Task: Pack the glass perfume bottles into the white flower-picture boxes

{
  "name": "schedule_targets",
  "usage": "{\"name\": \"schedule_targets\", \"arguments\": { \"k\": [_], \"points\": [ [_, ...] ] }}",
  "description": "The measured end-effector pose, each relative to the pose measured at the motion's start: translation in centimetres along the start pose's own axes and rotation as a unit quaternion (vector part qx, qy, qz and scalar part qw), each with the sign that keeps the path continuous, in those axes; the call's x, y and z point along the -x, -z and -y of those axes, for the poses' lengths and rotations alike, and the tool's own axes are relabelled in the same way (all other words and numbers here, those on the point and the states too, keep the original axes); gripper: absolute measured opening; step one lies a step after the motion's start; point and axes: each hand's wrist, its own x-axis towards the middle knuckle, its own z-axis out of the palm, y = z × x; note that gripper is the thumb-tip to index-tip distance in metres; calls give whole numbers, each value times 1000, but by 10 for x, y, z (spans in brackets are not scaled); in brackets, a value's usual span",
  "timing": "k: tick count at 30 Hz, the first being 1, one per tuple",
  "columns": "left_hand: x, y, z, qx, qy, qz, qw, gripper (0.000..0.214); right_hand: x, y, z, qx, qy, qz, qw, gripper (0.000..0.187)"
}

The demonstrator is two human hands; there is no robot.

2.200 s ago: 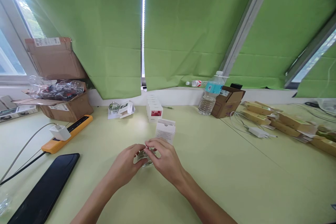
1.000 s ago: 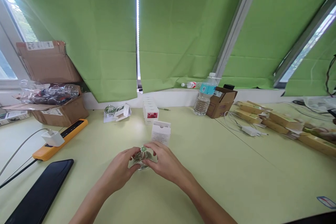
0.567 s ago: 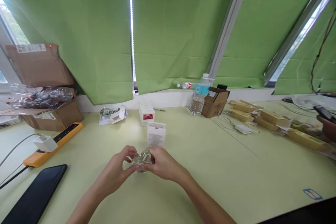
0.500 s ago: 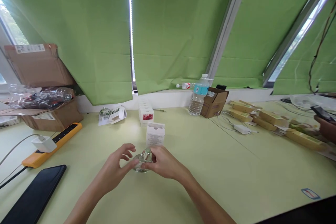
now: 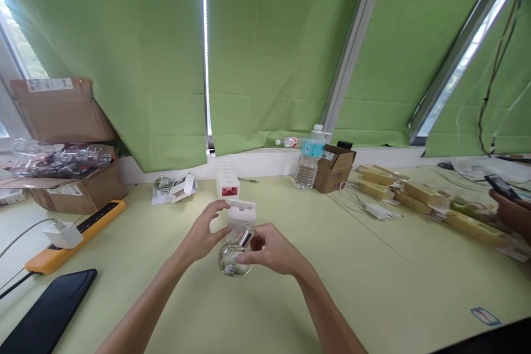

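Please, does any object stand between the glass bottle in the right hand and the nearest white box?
Nothing visible stands between the glass bottle and the white box behind it. The left hand is by the box's left edge; whether it touches is unclear.

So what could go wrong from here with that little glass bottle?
Two things, perhaps. The glass bottle is tilted in the right hand, pinched between thumb and fingers, so it might slip and knock against the table. And the left hand is spread at the side of the upright white box just behind the bottle, so a careless nudge could tip that box over.
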Motion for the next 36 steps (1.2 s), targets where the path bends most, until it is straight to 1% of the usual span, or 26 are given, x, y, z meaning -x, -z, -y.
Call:
{"name": "schedule_targets", "arguments": {
  "k": [4,10,12,15,19,22,24,27,30,33,36],
  "points": [
    [-10,-8,-1,23,-8,-4,1000,41,2,7,1,-29,-5,-15,999,21],
    [-15,-11,1,58,25,25,998,34,2,8,1,-23,-7,-28,999,20],
    [-15,-12,1,66,35,20,997,31,2,8,2,-25,-6,-30,999,20],
    [-14,-9,3,54,40,7,998,27,2,9,2,-32,-7,-29,999,23],
    [-5,1,3,16,29,-1,999,25,3,12,4,-54,-7,-38,998,24],
    [6,10,1,-7,8,-1,1000,24,2,11,6,-94,12,-80,992,29],
    [13,12,-1,-20,9,-7,1000,22,1,10,7,-130,33,-120,984,32],
    [21,12,-5,-39,2,-10,999,18,-2,7,7,-162,66,-185,967,33],
    [25,8,-8,-50,-30,3,998,19,-5,6,4,-168,86,-233,954,36],
    [27,4,-10,-78,-50,10,996,21,-5,5,3,-164,95,-241,952,38],
    [30,0,-10,-111,-67,11,991,23,-4,2,5,-138,104,-215,961,36]
  ]
}}
